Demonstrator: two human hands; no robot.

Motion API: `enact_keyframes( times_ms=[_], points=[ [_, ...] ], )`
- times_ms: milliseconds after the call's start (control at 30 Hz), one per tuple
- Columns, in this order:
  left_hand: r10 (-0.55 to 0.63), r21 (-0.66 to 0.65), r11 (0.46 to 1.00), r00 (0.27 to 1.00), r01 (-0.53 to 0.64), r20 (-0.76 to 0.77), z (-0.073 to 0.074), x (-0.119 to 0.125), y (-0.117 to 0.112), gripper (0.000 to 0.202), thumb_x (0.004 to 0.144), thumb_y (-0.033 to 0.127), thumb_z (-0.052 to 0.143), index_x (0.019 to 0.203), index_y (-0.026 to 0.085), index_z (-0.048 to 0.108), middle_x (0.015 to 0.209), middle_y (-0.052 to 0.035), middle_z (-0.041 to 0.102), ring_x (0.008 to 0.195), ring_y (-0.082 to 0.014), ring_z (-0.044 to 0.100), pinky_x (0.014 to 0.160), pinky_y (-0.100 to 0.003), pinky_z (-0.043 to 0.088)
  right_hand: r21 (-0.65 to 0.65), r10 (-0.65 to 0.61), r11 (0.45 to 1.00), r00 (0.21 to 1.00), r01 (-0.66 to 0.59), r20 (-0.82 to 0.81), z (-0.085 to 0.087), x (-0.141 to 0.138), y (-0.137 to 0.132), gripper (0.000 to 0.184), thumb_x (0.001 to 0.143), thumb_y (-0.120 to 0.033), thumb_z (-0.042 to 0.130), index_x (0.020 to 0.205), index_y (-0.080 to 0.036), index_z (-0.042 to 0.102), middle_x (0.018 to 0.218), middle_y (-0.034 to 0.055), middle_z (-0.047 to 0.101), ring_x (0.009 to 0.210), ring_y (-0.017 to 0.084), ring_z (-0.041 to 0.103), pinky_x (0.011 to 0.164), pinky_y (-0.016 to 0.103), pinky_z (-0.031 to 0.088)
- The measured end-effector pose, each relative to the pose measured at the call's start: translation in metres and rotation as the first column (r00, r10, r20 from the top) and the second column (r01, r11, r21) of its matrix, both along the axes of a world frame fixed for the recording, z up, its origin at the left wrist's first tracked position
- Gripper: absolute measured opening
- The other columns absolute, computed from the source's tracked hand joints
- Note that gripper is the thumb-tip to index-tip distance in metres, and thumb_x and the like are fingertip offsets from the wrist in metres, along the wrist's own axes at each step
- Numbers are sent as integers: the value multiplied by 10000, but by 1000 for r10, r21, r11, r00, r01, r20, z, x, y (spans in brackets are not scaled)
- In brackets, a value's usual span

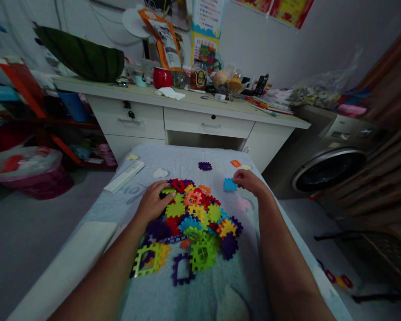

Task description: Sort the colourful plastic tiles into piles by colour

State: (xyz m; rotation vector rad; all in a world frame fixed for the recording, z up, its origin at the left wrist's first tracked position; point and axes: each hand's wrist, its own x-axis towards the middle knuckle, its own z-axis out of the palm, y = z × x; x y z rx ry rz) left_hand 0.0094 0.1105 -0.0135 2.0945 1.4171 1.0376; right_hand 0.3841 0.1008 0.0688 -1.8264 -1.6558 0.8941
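A heap of colourful plastic interlocking tiles (195, 218) lies on a pale blue cloth-covered surface (200, 294). My left hand (153, 200) rests on the heap's left side, fingers curled over a green tile (169, 191). My right hand (250, 180) pinches a light blue tile (230, 184) at the heap's upper right. Loose tiles lie further off: a purple one (205, 166), an orange one (235, 163), a white one (160, 173). Nearer me sit a green frame piece (147, 261) and a purple frame piece (182, 269).
A white remote-like bar (124, 176) lies at the cloth's left edge. Beyond stands a white desk (200, 120) crowded with a red mug (162, 77), jars and bags. A washing machine (327, 167) is at right, a pink basket (33, 176) at left.
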Motion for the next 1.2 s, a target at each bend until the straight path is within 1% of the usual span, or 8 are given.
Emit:
enact_keyframes(
  times_ms=[167,300,500,700,800,933,1067,1200],
  points=[
    [14,3,1000,1000,-14,0,-2,0,1,424,794,554,550,1017,210,658,1191,-97,640,1154,-274,572,1056,-460,415,-38,-127,990,985,132,119,-10,48,-24,46,759,-202,587,735,-170,565,601,-15,567,557,112,532,505,203,392],
    [5,3,1000,1000,-5,-7,-2,0,2,447,794,573,538,1017,206,662,1194,-110,637,1159,-283,569,1059,-474,412,20,-171,984,915,176,366,-24,65,-38,32,750,-186,615,755,-171,587,705,3,604,641,124,543,564,219,393],
    [7,-5,1000,1000,-7,-12,-2,0,2,466,791,587,536,1020,201,661,1194,-111,633,1169,-286,563,1067,-469,408,68,-149,989,830,134,537,-37,50,-44,386,726,-449,735,970,-165,644,985,82,614,870,182,585,743,262,449],
    [16,-22,1000,1000,-16,-21,1,1,1,476,791,574,538,1031,185,670,1195,-118,629,1167,-293,565,1068,-464,409,-27,-83,992,777,127,624,-30,42,-45,436,733,-394,728,1091,-163,636,1070,115,593,986,227,578,810,290,450],
    [18,-18,1000,1000,-18,-20,2,1,0,449,791,560,545,1020,195,670,1204,-110,631,1161,-289,567,1060,-468,414,-8,-100,990,729,144,677,-25,40,-45,442,741,-380,723,1124,-174,644,1126,139,583,1045,260,567,863,331,442],
    [8,0,1000,1000,-8,-14,0,0,1,430,796,554,549,1024,207,662,1201,-95,635,1155,-276,568,1056,-457,416,114,-119,992,743,58,659,-14,16,-37,451,772,-359,706,1170,-159,638,1168,147,590,1098,266,554,917,349,427],
    [8,3,1000,1000,-8,-23,-2,0,2,438,800,558,545,1026,202,662,1196,-101,635,1155,-279,570,1054,-455,418,77,152,971,838,-224,524,-4,-37,-16,323,833,-283,653,1125,-146,661,1117,107,649,958,182,610,853,270,445],
    [15,7,1000,1000,-15,-12,-3,0,2,437,793,556,559,1020,198,666,1182,-96,639,1152,-280,577,1047,-442,431,-19,312,936,799,-353,514,-6,-85,13,247,824,-274,651,1029,-144,699,1048,90,691,872,171,618,752,243,438]
  ],
)
